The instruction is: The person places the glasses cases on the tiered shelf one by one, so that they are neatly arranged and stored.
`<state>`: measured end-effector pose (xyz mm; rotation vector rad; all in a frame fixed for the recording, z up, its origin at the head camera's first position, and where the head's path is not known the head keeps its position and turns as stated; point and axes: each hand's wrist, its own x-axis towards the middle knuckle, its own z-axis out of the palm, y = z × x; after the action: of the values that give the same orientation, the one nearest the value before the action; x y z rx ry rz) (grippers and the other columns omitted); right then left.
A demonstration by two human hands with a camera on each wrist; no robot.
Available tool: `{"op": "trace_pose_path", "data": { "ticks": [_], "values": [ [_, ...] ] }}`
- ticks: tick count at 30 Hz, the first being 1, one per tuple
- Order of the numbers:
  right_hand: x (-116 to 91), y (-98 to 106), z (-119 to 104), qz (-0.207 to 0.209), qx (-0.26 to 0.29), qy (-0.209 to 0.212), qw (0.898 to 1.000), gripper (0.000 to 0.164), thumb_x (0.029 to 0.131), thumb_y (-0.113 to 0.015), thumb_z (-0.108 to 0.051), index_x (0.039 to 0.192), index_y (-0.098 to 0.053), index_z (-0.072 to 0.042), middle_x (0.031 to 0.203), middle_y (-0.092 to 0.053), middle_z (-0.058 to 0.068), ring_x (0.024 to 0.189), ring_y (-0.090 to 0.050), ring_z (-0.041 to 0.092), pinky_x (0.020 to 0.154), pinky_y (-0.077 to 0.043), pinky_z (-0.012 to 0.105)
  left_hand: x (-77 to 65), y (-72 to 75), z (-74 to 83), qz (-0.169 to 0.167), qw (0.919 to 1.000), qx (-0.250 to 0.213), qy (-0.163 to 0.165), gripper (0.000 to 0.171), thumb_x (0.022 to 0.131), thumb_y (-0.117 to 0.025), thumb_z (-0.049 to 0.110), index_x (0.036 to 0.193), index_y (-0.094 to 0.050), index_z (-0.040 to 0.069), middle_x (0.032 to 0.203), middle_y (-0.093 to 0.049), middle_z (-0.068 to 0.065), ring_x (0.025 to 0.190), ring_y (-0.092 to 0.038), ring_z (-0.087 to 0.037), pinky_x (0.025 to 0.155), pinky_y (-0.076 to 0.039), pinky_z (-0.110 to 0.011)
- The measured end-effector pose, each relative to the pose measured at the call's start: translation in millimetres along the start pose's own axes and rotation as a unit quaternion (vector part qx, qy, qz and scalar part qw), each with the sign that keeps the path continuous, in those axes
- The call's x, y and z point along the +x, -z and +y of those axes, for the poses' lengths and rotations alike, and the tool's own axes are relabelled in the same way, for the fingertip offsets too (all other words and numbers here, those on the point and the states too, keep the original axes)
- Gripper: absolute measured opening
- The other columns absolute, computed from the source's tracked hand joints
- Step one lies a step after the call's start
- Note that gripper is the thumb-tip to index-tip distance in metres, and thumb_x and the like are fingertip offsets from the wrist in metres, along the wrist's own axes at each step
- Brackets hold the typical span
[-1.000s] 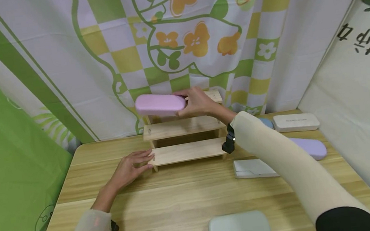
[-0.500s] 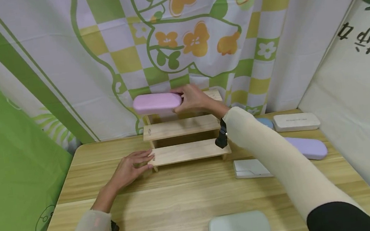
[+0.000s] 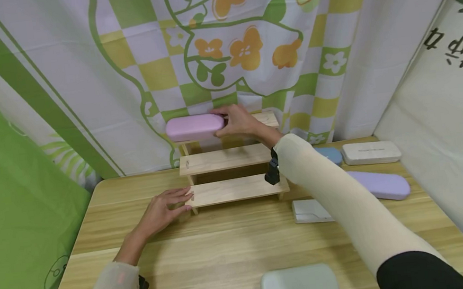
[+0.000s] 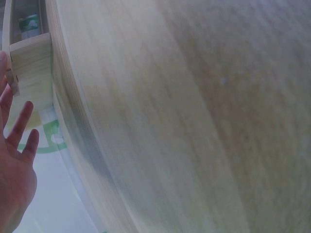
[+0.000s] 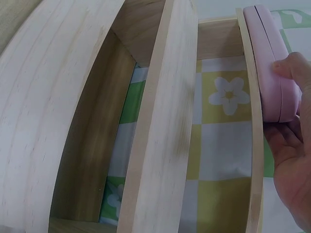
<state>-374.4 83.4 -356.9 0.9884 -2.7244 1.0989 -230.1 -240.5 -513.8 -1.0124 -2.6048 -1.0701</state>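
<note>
Since the first head frame, the pink case (image 3: 194, 127) and the right hand (image 3: 237, 122) on it have shifted a little to the left; the left hand (image 3: 164, 212) has stayed put. Nearest on the wooden table (image 3: 202, 262) lies a grey-green case (image 3: 300, 286), well apart from both hands. Beyond it, the left hand touches the left end of the lowest board of a three-tier wooden stand (image 3: 224, 159) – fingers extended and spread. To the right lie a flat white case (image 3: 312, 211), partly hidden by the right sleeve, then a lilac case (image 3: 384, 185), and behind that a blue case (image 3: 329, 155) beside a white case (image 3: 371, 153). Farther back, the pink case lies along the left part of the stand's top board – the right thumb and fingers pinch its right end. Behind hangs a patterned curtain (image 3: 243, 19).
</note>
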Motion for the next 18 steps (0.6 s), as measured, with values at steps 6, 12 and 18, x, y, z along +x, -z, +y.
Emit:
{"op": "trace_pose_path", "data": {
  "ticks": [6,12,18],
  "values": [
    [2.6,-0.5,-1.8,0.005,0.008,-0.005,1.000,0.064,0.083,-0.087,-0.015,0.141,-0.065,0.001,0.134,-0.071,0.019,0.113,-0.070,0.028,0.094,-0.058,0.037,-0.3,0.1,-1.5,0.003,1.0000,0.002,-0.005,0.041,0.089,-0.086,0.013,0.128,-0.076,0.009,0.143,-0.066,-0.011,0.129,-0.065,-0.039,0.106,-0.054,-0.057],
    [4.1,-0.9,-1.3,0.011,-0.001,-0.003,1.000,0.063,0.084,-0.087,-0.015,0.141,-0.066,0.000,0.136,-0.070,0.020,0.117,-0.068,0.029,0.095,-0.057,0.037,0.4,-0.1,-2.3,0.005,0.9999,0.005,-0.013,0.041,0.089,-0.086,0.013,0.129,-0.076,0.009,0.143,-0.066,-0.011,0.130,-0.065,-0.040,0.106,-0.054,-0.057],
    [5.7,-4.2,-2.5,0.021,0.002,0.002,1.000,0.062,0.084,-0.087,-0.015,0.141,-0.067,0.000,0.137,-0.070,0.019,0.117,-0.068,0.029,0.095,-0.057,0.037,-0.5,-0.5,-2.1,0.006,0.9999,0.004,-0.012,0.041,0.089,-0.086,0.013,0.129,-0.076,0.009,0.143,-0.066,-0.011,0.130,-0.064,-0.039,0.106,-0.055,-0.056]
  ]
}}
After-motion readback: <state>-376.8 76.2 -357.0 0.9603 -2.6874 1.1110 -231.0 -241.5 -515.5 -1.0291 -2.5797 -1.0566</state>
